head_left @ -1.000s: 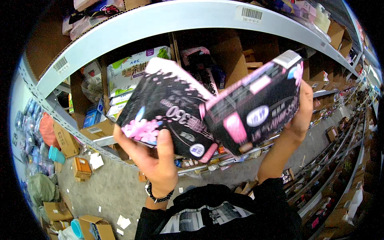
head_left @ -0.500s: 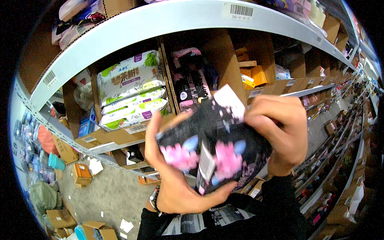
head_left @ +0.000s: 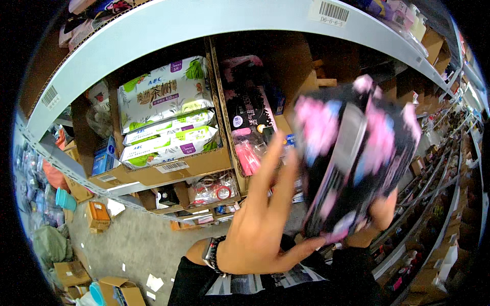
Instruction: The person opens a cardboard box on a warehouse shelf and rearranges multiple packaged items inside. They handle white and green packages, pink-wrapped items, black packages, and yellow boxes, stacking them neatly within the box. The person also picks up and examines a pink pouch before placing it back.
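A black soft pack with pink flowers and blue leaves point(head_left: 332, 183), blurred by motion, is held up at the right of centre. A pale strip runs down its seam. Mostly hidden behind the pack's lower right side, my right hand point(head_left: 384, 214) grips it. My left hand point(head_left: 258, 224) is open, its fingers stretched upward beside the pack. The left thumb lies at the pack's lower edge; whether it presses there I cannot tell. Beyond my left fingers, a cardboard bin holds other black-and-pink packs point(head_left: 249, 104) and a pink packet point(head_left: 247, 155).
White-and-green wipe packs point(head_left: 166, 94) fill the bin to the left. A white metal shelf beam point(head_left: 204, 23) curves above the bins. Lower down sits a compartment of clear-wrapped goods point(head_left: 214, 188). Cartons point(head_left: 98, 214) and paper scraps lie on the concrete floor at left.
The pack has moved right and turned more upright. My left fingers have come off it and spread. My right hand has gone from its upper right corner to behind its lower side.
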A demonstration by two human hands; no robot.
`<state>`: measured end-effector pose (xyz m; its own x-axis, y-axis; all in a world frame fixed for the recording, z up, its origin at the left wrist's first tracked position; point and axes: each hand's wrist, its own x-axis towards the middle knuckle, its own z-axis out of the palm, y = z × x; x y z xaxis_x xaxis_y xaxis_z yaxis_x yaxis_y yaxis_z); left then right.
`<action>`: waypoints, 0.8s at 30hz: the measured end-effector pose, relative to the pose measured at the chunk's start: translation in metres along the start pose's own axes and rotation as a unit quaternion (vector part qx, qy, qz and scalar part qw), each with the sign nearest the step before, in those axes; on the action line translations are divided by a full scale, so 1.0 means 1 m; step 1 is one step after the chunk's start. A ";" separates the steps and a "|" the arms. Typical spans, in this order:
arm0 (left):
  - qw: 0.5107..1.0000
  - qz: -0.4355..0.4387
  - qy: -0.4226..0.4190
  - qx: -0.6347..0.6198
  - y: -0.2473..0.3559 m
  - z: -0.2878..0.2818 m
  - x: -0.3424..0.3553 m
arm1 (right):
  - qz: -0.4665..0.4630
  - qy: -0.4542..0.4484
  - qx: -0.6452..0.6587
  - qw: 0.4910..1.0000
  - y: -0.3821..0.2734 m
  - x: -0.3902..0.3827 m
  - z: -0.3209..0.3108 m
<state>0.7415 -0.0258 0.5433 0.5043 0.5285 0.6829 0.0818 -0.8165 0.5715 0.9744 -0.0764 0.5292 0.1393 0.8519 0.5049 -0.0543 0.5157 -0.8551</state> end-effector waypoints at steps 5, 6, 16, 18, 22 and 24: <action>0.961 0.122 0.104 0.225 -0.035 0.007 -0.021 | 0.065 -0.059 -0.092 0.992 -0.024 0.066 0.018; 0.960 0.075 0.117 0.244 -0.039 0.010 -0.017 | 0.021 -0.059 -0.177 0.982 -0.021 0.074 0.028; 0.920 0.054 0.220 0.321 -0.083 0.018 -0.015 | 0.020 -0.048 -0.274 0.960 0.036 0.149 0.079; 0.919 0.048 0.214 0.326 -0.085 0.024 -0.011 | 0.100 -0.086 -0.236 0.963 0.039 0.166 0.073; 0.918 0.047 0.199 0.340 -0.088 0.023 -0.012 | 0.159 -0.119 -0.347 0.917 0.057 0.183 0.075; 0.919 0.051 0.198 0.338 -0.090 0.025 -0.011 | 0.134 -0.122 -0.411 0.893 0.074 0.186 0.076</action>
<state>0.7497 0.0355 0.4729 0.1972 0.3744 0.9060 0.6335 -0.7540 0.1737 0.9214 0.1271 0.5687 0.0046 0.9812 0.1930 0.7046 0.1338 -0.6969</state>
